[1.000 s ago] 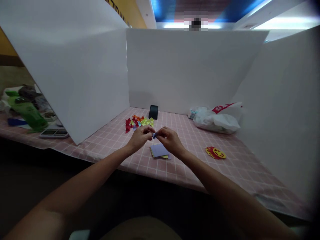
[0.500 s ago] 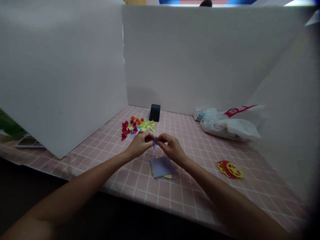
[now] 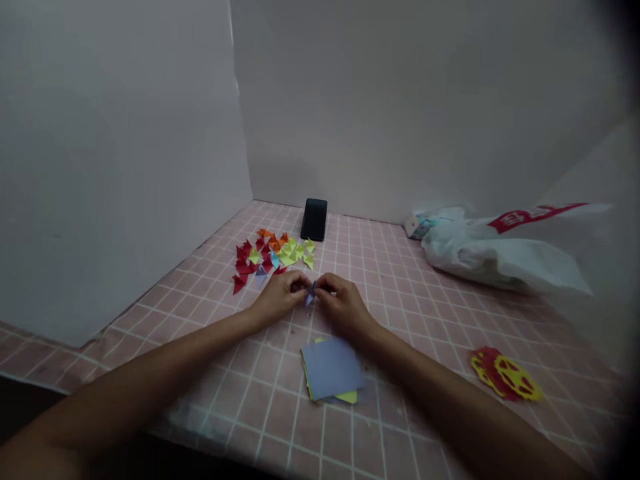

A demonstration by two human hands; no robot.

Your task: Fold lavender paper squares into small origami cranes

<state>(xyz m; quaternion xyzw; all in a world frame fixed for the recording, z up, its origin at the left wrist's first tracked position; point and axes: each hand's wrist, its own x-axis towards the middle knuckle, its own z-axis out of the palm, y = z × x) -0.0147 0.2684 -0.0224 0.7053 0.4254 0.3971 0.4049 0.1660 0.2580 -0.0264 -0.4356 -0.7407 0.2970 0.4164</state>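
Between my two hands is a small folded purple paper piece [image 3: 310,294], pinched from both sides a little above the table. My left hand [image 3: 281,294] is closed on its left edge with thumb and fingertips. From the right, my right hand [image 3: 345,303] grips it the same way; the fingers hide part of the folds. Just below my hands lies a stack of square paper [image 3: 333,369], purple on top with yellow showing at the edges. Beyond my left hand sits a group of small origami pieces [image 3: 267,255] in red, orange, yellow, blue and purple.
A black phone [image 3: 314,219] lies near the back wall. At the right back is a white plastic bag [image 3: 493,261] beside a small box [image 3: 417,225]. Red and yellow cut-out shapes [image 3: 507,375] lie at the right. White panels [image 3: 125,167] enclose the pink checked tabletop [image 3: 395,320].
The view has tilted down and come closer, so the table things appear larger. Both hands still pinch the purple folded paper, which has turned slightly.
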